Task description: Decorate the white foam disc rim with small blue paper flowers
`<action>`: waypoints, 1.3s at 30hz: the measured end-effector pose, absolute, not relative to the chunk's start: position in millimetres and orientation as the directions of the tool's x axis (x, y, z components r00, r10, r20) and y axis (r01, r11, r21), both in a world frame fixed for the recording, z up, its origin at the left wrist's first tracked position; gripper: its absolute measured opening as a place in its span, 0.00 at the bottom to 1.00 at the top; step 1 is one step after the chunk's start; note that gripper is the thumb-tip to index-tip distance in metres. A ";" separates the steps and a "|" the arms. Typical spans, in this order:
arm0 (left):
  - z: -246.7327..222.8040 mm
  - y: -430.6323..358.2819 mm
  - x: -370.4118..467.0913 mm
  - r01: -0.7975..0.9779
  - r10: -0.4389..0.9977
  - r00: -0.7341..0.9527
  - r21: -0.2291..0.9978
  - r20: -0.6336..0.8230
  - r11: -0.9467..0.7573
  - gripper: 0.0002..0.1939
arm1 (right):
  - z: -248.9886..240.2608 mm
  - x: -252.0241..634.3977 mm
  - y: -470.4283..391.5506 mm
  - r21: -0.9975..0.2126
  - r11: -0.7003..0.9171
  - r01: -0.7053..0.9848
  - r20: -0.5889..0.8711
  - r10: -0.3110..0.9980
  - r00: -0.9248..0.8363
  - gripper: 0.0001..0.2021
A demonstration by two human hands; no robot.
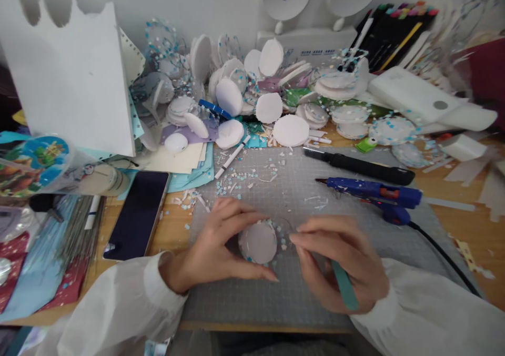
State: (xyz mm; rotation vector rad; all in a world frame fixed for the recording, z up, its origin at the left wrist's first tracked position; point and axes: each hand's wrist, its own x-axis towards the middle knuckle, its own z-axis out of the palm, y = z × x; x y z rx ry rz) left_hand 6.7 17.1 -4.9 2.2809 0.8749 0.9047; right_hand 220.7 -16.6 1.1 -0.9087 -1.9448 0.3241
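The disc (pixel 258 243) is flanked by the widely curved thumb and fingers of the left hand (pixel 223 245); its upper edge is met by the fingers, but whether it is clamped cannot be told. In the right hand (pixel 343 264), thumb and fingertips are pinched together near the disc's right side, and a teal tool (pixel 344 286) is held within the fingers. Small blue stars (pixel 283 235) are located between disc and right fingertips. The disc is positioned over the grey mat (pixel 236 303). Beyond the right hand, a glue gun (pixel 371 189) and a black-handled cutter (pixel 361 167) are placed. A phone (pixel 138 215) is placed left of the mat. More white discs (pixel 291 130) are heaped behind.
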 end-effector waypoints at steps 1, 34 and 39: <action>-4.6 16.4 6.7 0.422 0.740 0.543 0.632 0.397 -0.650 0.35 | 2.1 219.7 -18.2 -0.537 0.696 0.476 0.656 0.700 -0.283 0.12; -3.8 5.6 9.7 0.591 0.770 0.405 0.502 0.493 -0.632 0.34 | -5.1 217.0 -13.3 -0.408 0.787 0.462 0.477 0.616 -0.627 0.12; -5.0 6.7 9.7 0.590 0.759 0.406 0.488 0.509 -0.643 0.35 | -6.7 217.0 -13.3 -0.406 0.783 0.470 0.471 0.621 -0.627 0.12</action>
